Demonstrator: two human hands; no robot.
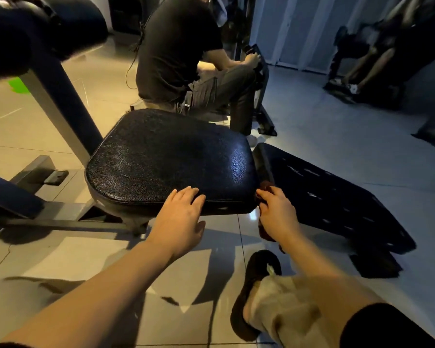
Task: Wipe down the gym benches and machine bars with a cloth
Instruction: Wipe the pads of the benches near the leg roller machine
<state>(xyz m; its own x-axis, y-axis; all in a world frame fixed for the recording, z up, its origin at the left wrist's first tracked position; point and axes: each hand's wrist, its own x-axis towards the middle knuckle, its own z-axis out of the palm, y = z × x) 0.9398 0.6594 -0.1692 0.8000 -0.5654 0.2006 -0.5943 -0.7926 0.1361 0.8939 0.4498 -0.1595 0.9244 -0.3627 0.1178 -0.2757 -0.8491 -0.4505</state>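
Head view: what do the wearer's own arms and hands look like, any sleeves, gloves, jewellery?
Both forearms are bare. The left hand and right hand wear no gloves, and no rings or watch show on fingers or wrists. A dark sleeve edge shows only at the bottom left corner of the frame. No markings are visible in the dim light.

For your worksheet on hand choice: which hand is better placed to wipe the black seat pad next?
Right hand: it already grips the dark red cloth at the seat pad corner; the left hand only rests flat.

I see open floor point(324, 126) right of the seat pad point(166, 159). A footplate point(337, 202) crowds its right edge, a steel post point(60, 96) blocks the left, and a seated person point(178, 46) sits just behind.
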